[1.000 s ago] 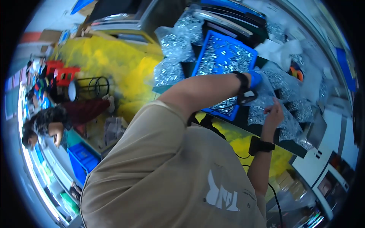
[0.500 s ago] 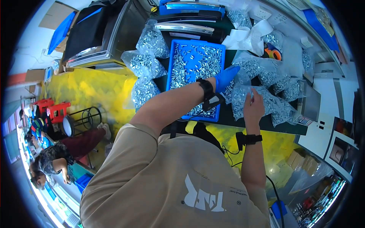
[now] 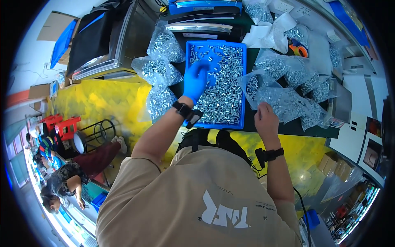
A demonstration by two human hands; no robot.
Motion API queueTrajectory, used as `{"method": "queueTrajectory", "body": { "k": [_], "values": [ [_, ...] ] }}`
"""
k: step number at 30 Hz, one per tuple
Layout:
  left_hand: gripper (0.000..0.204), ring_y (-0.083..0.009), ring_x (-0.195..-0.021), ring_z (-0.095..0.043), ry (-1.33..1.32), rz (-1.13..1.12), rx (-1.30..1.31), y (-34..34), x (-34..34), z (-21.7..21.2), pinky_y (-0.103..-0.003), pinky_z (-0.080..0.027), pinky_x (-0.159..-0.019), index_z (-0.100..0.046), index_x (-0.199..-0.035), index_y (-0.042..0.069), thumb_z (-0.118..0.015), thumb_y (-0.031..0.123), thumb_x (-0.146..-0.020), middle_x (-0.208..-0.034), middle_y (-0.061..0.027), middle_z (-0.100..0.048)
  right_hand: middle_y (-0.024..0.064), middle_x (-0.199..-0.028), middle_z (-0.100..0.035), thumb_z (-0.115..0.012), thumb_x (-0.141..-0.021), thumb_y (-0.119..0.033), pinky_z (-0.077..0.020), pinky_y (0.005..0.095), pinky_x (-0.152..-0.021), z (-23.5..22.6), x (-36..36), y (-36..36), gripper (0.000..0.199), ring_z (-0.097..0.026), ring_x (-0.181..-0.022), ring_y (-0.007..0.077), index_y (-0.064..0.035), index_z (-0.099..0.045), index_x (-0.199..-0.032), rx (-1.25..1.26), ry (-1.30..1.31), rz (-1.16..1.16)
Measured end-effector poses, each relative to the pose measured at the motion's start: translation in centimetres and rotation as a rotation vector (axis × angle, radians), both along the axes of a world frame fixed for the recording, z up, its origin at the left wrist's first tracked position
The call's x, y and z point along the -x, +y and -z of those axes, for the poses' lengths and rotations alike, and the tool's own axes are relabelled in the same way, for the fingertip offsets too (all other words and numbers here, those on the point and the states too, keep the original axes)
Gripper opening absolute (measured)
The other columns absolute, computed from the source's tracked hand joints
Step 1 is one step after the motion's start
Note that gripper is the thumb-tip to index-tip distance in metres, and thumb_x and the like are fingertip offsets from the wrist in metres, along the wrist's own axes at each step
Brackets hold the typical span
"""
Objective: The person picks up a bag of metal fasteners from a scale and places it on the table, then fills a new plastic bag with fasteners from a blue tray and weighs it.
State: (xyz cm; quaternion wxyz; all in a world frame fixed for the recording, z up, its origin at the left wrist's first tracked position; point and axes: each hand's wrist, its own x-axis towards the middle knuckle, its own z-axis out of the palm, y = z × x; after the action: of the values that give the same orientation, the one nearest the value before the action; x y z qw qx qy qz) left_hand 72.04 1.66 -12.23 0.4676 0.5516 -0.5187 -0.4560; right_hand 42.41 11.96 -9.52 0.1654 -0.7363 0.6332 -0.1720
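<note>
Left hand in the parts tray, right hand on a bag.

Our gloved left hand (image 3: 196, 79) lies fingers spread, grip apart, on the small metal parts (image 3: 224, 90) filling the blue tray (image 3: 242, 66) at upper centre of the frame. Our bare right hand (image 3: 266, 120), right of centre, has its grip closed on the edge of a clear bag of parts (image 3: 284, 103). More filled bags (image 3: 158, 72) lie left of the tray on the dark table (image 3: 288, 127).

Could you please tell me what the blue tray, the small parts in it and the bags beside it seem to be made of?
Blue tray: likely moulded plastic, uniform matte colour. Small parts: apparently metal, silvery and glinting. Bags: thin clear plastic film, crinkled and shiny, contents showing through.
</note>
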Motion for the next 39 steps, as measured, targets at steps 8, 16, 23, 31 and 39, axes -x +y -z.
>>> {"method": "queueTrajectory", "body": {
  "k": [8,16,23,31,39],
  "values": [
    [0.074,-0.0465,-0.134,-0.036,-0.857,0.115,0.217,9.7,-0.9,10.5,-0.052,-0.031,-0.112,-0.037,-0.142,-0.005,-0.068,0.032,-0.086,-0.145,-0.0286,-0.038,0.0178,-0.110,-0.064,-0.061,-0.087,-0.004,-0.0543,0.0413,-0.078,0.2,-0.7,0.6,0.019,-0.065,-0.092,0.0378,-0.0004,-0.060,-0.106,0.100,-0.140,0.031],
    [0.085,-0.0461,-0.137,-0.032,-0.755,0.177,0.114,7.7,4.0,10.8,-0.051,-0.027,-0.115,-0.031,-0.145,-0.009,-0.067,0.040,-0.086,-0.147,-0.0295,-0.036,0.0188,-0.105,-0.066,-0.064,-0.089,-0.007,-0.0532,0.0403,-0.082,-0.7,-2.4,1.0,0.016,-0.065,-0.094,0.0384,0.0017,-0.065,-0.103,0.046,-0.172,0.082],
    [0.066,-0.0460,-0.135,-0.036,-0.772,0.458,0.169,3.2,4.4,8.3,-0.052,-0.029,-0.114,-0.051,-0.139,0.005,-0.067,0.042,-0.087,-0.145,-0.0275,-0.040,0.0183,-0.099,-0.067,-0.061,-0.091,-0.007,-0.0537,0.0416,-0.078,-1.8,-2.1,0.4,0.012,-0.065,-0.091,0.0374,-0.0005,-0.065,-0.100,0.089,-0.127,0.083],
    [0.066,-0.0517,-0.141,-0.023,-0.928,0.697,0.363,1.5,3.9,8.9,-0.060,-0.017,-0.116,-0.062,-0.127,0.007,-0.070,0.050,-0.078,-0.149,-0.0269,-0.037,0.0159,-0.093,-0.059,-0.057,-0.083,-0.011,-0.0513,0.0456,-0.070,0.7,-2.2,0.3,0.016,-0.060,-0.088,0.0374,-0.0033,-0.060,-0.097,0.047,-0.180,-0.032],
    [0.088,-0.0487,-0.139,-0.027,-1.048,0.866,0.278,3.6,3.3,7.6,-0.062,-0.019,-0.115,-0.053,-0.138,0.014,-0.076,0.059,-0.066,-0.147,-0.0206,-0.042,0.0149,-0.094,-0.061,-0.056,-0.091,-0.016,-0.0522,0.0441,-0.074,0.1,-1.7,0.6,0.016,-0.062,-0.086,0.0360,-0.0031,-0.063,-0.098,-0.001,-0.216,0.040]
  ]
}}
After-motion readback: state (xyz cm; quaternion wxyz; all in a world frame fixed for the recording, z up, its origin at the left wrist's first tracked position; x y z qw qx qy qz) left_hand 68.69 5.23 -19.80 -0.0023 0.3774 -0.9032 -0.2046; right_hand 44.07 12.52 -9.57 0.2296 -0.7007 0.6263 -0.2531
